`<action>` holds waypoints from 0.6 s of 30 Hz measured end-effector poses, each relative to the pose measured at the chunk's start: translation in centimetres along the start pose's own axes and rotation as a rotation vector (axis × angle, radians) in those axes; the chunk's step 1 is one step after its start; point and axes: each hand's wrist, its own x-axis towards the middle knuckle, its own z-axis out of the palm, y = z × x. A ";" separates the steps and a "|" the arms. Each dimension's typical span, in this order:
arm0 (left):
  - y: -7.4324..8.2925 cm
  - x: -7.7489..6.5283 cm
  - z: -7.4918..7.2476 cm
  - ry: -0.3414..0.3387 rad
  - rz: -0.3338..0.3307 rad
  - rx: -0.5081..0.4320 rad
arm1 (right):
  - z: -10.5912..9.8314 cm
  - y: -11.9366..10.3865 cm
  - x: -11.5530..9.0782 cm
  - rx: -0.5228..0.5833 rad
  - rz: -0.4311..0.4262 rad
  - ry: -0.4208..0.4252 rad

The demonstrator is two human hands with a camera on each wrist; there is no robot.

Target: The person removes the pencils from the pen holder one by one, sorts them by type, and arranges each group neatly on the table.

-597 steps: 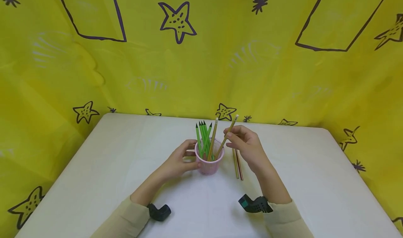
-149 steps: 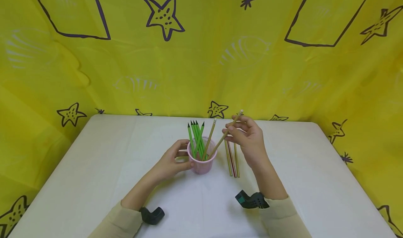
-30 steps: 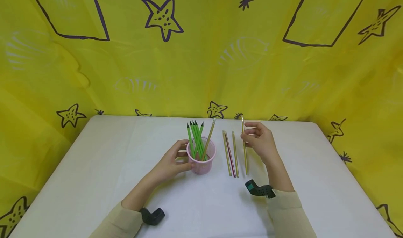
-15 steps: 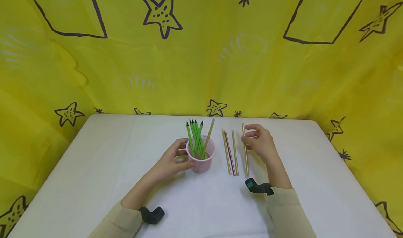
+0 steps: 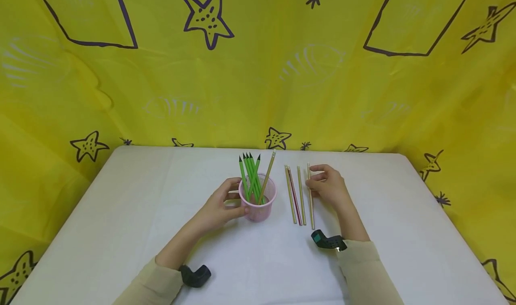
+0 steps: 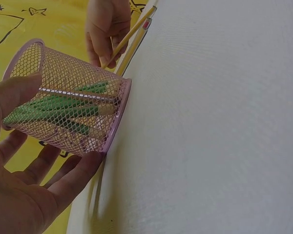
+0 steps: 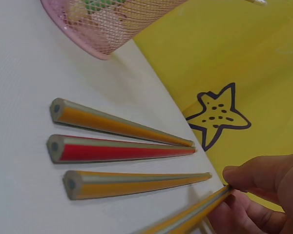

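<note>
My left hand [image 5: 219, 208] holds a pink mesh pencil cup [image 5: 258, 213] upright on the table, thumb and fingers around its side. Several green pencils [image 5: 251, 182] with dark tips up stand in the cup, along with one gold pencil [image 5: 268, 175], eraser end up. My right hand [image 5: 330, 186] pinches another gold pencil [image 7: 193, 214] between thumb and fingers, low over the table; whether it touches the surface I cannot tell. Left of it lie a gold pencil [image 7: 132, 185], a red-striped pencil [image 7: 122, 150] and a further gold pencil [image 7: 112, 122], roughly side by side.
The white table [image 5: 121, 233] reaches back to a yellow cloth [image 5: 242, 85] printed with dark stars and fish. A black wrist camera [image 5: 195, 276] sits on the left wrist, another wrist camera [image 5: 328, 241] on the right.
The right hand has taken a gold pencil out of the cup and moved it right of the others. In the last half second it has shifted slightly left and nearer. The left hand stays on the cup.
</note>
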 end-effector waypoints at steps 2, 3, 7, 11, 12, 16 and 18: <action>-0.1 0.0 0.1 0.000 0.002 0.000 | 0.2 0.3 0.0 0.001 -0.005 -0.002; -0.2 0.0 0.2 -0.004 0.002 0.000 | 0.3 0.4 -0.1 0.002 -0.005 0.000; -0.2 0.0 0.2 -0.023 0.013 0.006 | 0.5 0.7 -0.2 -0.019 -0.014 0.010; -0.2 -0.1 0.2 -0.016 0.004 0.002 | 0.5 0.9 -0.2 -0.031 -0.022 0.004; -0.2 -0.1 0.1 -0.013 0.003 0.003 | 0.5 0.9 -0.2 -0.031 -0.024 0.005; 0.1 -0.2 -0.1 -0.011 0.001 0.011 | 0.5 0.7 0.1 -0.033 -0.016 0.008; 0.2 -0.1 -0.2 -0.013 0.005 0.015 | 0.5 0.6 0.2 -0.034 -0.015 0.011</action>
